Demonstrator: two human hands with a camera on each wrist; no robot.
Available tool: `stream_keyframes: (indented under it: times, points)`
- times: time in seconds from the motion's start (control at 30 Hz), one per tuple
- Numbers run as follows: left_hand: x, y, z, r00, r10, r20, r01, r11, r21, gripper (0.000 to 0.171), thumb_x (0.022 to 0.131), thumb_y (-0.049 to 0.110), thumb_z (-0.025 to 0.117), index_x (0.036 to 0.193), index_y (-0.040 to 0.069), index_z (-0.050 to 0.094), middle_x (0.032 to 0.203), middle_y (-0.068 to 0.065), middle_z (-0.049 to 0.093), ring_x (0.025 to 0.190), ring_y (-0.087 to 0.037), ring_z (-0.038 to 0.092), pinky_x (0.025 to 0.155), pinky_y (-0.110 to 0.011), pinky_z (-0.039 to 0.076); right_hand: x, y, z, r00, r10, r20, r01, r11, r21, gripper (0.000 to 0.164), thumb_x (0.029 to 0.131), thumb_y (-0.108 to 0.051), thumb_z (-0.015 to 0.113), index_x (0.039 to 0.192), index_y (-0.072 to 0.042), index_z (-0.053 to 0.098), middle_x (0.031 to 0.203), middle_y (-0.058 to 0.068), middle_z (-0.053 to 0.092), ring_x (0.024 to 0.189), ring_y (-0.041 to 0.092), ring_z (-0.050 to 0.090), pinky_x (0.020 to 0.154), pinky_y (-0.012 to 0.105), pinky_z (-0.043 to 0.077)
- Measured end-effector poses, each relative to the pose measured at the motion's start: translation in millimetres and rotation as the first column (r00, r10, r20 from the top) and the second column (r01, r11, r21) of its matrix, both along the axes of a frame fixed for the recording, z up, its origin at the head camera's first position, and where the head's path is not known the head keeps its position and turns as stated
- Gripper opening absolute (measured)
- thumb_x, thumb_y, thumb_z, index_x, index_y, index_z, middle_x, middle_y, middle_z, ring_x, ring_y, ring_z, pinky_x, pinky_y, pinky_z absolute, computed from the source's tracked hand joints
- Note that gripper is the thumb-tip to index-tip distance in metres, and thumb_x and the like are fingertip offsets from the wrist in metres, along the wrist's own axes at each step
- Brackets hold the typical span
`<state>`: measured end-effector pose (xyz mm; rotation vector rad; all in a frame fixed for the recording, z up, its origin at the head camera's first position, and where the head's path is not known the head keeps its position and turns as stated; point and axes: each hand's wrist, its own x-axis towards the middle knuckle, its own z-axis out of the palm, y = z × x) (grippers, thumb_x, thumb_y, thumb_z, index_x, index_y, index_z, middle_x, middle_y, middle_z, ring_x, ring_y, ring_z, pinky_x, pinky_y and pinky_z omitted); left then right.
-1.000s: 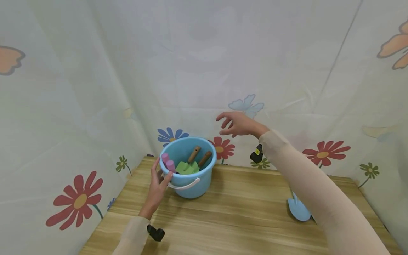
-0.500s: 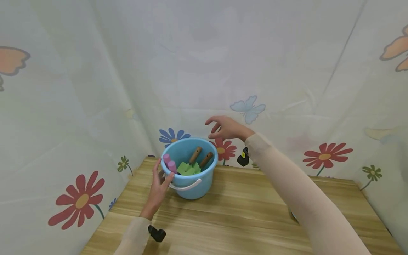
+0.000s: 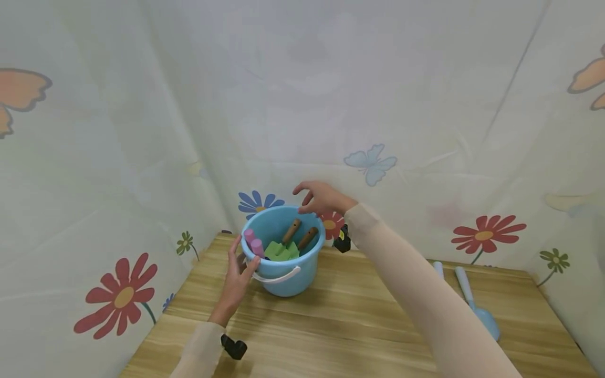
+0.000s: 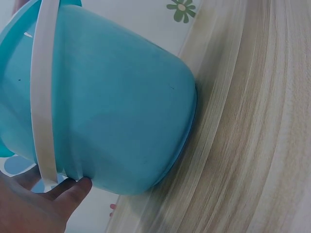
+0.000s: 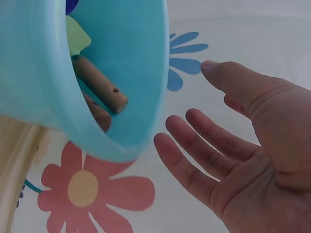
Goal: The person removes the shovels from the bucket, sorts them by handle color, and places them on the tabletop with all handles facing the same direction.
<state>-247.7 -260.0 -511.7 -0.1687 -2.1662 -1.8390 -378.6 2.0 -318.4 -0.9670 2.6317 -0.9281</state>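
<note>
A light blue bucket (image 3: 288, 281) with a white handle (image 3: 279, 275) stands upright on the wooden table. My left hand (image 3: 236, 278) holds its near left side, thumb and index finger at the rim; the left wrist view shows fingers by the handle's end. Above the far right rim hovers my right hand (image 3: 321, 198), holding nothing. In the right wrist view its fingers (image 5: 187, 160) spread loosely, apart from the bucket. Inside lie green garden tools (image 3: 281, 252) with brown wooden handles (image 3: 292, 230) and two pink-purple handles (image 3: 257, 248); their lower parts are hidden.
At the table's (image 3: 331, 325) right lie two blue-handled tools: a blue shovel (image 3: 487, 321), and another showing only its handle (image 3: 438, 269), partly hidden by the right sleeve (image 3: 406, 278). A flower-printed curtain (image 3: 302, 105) hangs close behind and at both sides.
My right hand has moved left and slightly down to the bucket's far rim. The right forearm shifted left, revealing blue handles on the table. My left hand has stayed on the bucket.
</note>
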Motion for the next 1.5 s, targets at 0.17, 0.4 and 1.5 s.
stream_keyframes:
  times: [0.17,0.4,1.5]
  points:
    - [-0.6,1.3,-1.2,1.000,-0.011,-0.006,0.011,1.000,0.012,0.078,0.105,0.031,0.059,0.164,0.032,0.007,0.168,-0.013,0.017,0.151,-0.041,0.026,0.114,-0.065,0.031,-1.7,-10.6,-6.6,0.997,-0.009,0.079,0.008,1.000,0.003,0.060,0.094,-0.015,0.077,0.148,-0.011,0.050,0.126,0.019,0.065,0.103,0.039,0.070,0.083,0.044,0.061]
    - [-1.3,1.8,-1.6,1.000,-0.006,-0.022,0.006,1.000,0.017,0.077,0.105,0.030,0.059,0.164,0.033,0.009,0.168,-0.013,0.020,0.151,-0.039,0.028,0.116,-0.064,0.030,-2.6,-21.4,-14.4,0.991,-0.020,0.133,0.017,1.000,0.023,0.058,0.095,-0.011,0.075,0.147,-0.007,0.050,0.125,0.021,0.064,0.105,0.037,0.068,0.083,0.048,0.061]
    - [0.1,12.1,-1.7,1.000,0.003,-0.026,-0.003,1.000,0.017,0.074,0.104,0.033,0.059,0.162,0.035,0.014,0.168,-0.008,0.018,0.152,-0.039,0.025,0.119,-0.064,0.022,-5.8,-45.0,-31.8,0.968,-0.186,0.170,0.138,0.956,0.259,0.058,0.094,-0.019,0.078,0.146,-0.008,0.054,0.140,0.017,0.055,0.110,0.040,0.065,0.082,0.050,0.060]
